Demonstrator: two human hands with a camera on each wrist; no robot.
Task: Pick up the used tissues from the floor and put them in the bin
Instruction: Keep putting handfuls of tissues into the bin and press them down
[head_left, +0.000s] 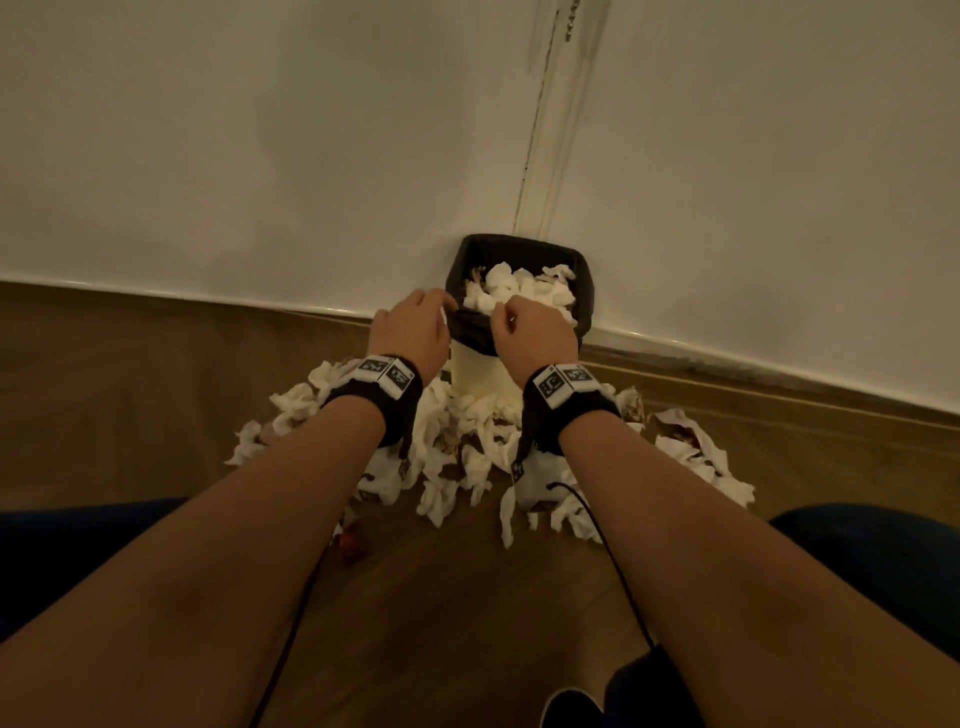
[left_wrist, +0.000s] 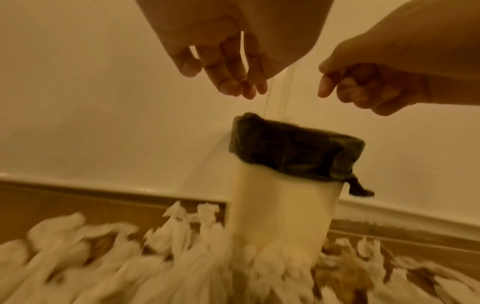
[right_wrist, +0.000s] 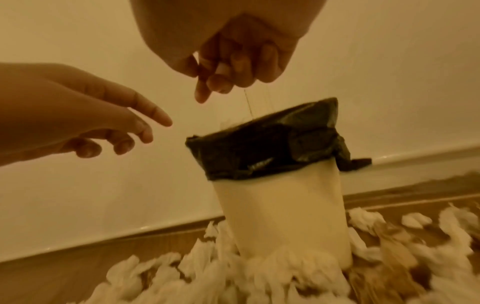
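Note:
A white bin (head_left: 478, 369) with a black liner (head_left: 584, 291) stands against the wall and holds a heap of crumpled white tissues (head_left: 519, 291). Many more tissues (head_left: 457, 457) lie on the wooden floor around its base. My left hand (head_left: 441, 306) hovers at the bin's near left rim, its fingers (left_wrist: 233, 82) relaxed and pointing down, with nothing in them. My right hand (head_left: 511, 317) hangs over the near rim, its fingers (right_wrist: 221, 82) curled and the index pointing down, holding nothing. In both wrist views the bin (left_wrist: 280, 205) (right_wrist: 280, 205) stands below the hands.
The white wall (head_left: 260, 156) and its skirting run behind the bin, with a vertical seam (head_left: 540, 130) above it. My dark blue knees (head_left: 857, 545) flank the pile. Thin black cables (head_left: 613, 551) trail from the wristbands. A small brown-red scrap (head_left: 353, 545) lies on the floor.

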